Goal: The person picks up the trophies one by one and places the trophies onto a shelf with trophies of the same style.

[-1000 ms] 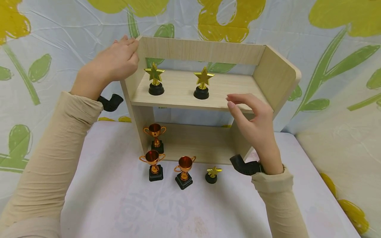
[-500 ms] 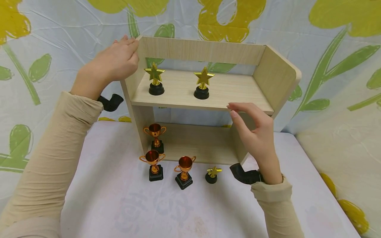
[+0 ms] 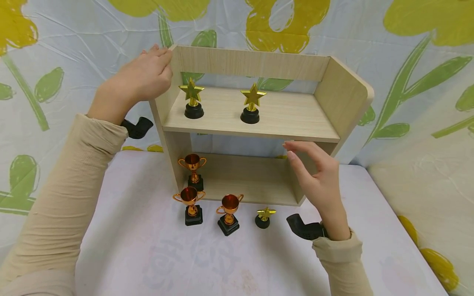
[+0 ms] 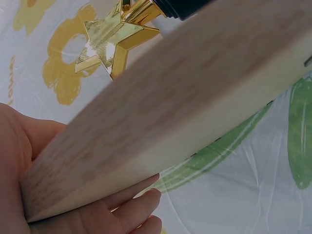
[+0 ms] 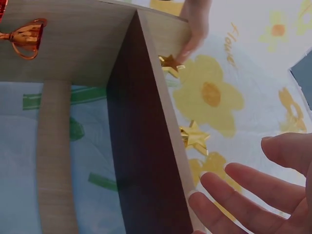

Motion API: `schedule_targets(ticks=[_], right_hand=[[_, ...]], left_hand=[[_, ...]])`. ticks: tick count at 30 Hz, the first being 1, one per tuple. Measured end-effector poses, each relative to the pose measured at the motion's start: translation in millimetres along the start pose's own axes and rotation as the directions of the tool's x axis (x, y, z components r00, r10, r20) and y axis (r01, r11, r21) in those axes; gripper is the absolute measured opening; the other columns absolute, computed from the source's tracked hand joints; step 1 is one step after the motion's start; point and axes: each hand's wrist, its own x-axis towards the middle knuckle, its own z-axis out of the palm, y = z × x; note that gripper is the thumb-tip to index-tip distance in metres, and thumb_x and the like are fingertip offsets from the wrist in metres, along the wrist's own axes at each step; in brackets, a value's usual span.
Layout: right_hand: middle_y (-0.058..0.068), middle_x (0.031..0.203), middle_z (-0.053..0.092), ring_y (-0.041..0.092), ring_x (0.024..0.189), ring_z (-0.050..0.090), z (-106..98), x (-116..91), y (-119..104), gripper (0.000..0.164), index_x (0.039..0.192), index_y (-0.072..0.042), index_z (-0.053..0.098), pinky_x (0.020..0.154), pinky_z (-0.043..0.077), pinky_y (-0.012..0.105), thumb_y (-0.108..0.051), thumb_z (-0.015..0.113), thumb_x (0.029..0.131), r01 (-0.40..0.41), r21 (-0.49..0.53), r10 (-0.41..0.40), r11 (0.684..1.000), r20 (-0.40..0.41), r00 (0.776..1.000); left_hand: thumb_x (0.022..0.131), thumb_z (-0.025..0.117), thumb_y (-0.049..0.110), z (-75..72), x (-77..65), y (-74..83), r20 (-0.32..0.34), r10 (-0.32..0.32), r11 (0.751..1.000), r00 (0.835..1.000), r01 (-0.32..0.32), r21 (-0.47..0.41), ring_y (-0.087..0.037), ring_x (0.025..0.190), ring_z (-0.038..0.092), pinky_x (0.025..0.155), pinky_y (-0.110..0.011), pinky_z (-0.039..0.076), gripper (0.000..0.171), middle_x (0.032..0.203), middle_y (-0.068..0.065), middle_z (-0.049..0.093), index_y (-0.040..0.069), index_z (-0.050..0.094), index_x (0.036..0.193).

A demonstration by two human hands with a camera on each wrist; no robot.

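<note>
My left hand grips the top of the left side panel of a light wooden shelf; in the left wrist view the panel lies between thumb and fingers. My right hand hovers before the lower right compartment, thumb and fingers apart, holding nothing. Two gold star trophies stand on the upper board, one at left and one near the middle. A copper cup trophy stands inside the lower compartment at the left. Before the shelf are two more cup trophies and a gold star trophy.
The shelf stands on a table with a pale cloth. Behind it hangs a white curtain with yellow flowers and green leaves. The raised right side panel rises beside the upper board.
My right hand has moved down from the upper board's front edge to in front of the lower compartment. The left hand and the trophies stay in place.
</note>
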Motion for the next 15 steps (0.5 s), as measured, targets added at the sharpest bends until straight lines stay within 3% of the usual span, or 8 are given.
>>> schedule_targets(ticks=[10,15], right_hand=[[0.012,0.105,0.073,0.014,0.101,0.066,1.8,-9.8,3.1,0.025,0.109,0.001,0.074,0.093,0.050,0.024,0.011,0.066,0.087,0.003,-0.004,-0.003,1.000,0.008,1.000],[0.007,0.107,0.072,0.015,0.101,0.066,1.5,-17.5,12.2,0.025,0.110,-0.003,0.074,0.091,0.052,0.026,0.008,0.067,0.089,-0.008,-0.005,0.008,1.000,0.037,0.999]], left_hand=[[0.100,0.007,0.018,-0.8,-0.6,0.2,-0.001,0.008,1.000,1.000,-0.008,0.000,-0.038,0.149,-0.010,0.123,-0.046,-0.006,0.060,0.163,-0.024,-0.001,-0.006,0.004,0.156],[0.101,0.007,0.018,-0.4,0.4,-0.5,0.001,0.009,1.000,1.000,-0.009,0.001,-0.038,0.149,-0.009,0.123,-0.046,-0.005,0.060,0.163,-0.023,-0.001,-0.006,0.004,0.156]])
